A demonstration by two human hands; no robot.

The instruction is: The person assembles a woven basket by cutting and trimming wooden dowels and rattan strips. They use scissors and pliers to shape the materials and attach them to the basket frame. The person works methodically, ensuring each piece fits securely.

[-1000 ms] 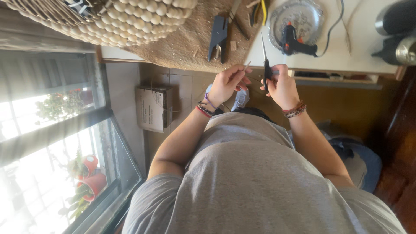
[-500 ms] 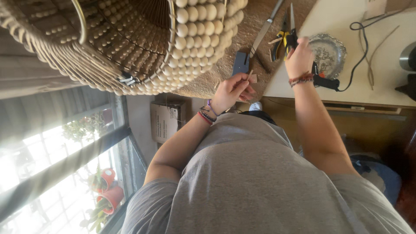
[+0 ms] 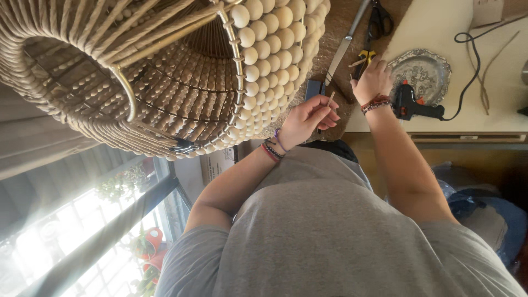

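Her left hand (image 3: 309,118) pinches a thin stick (image 3: 330,99) between fingertips; her right hand (image 3: 373,81) rests curled on yellow-handled pliers (image 3: 364,59), glue gun (image 3: 412,104) beside.

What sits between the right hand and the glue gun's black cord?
In the head view, an ornate silver plate lies between the right hand and the black cord.

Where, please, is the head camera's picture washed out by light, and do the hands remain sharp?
Head view: daylight blows out the window panes at lower left; the round beaded wicker basket is evenly lit; the left hand, pinching a thin wooden stick, and the right hand look fairly sharp.
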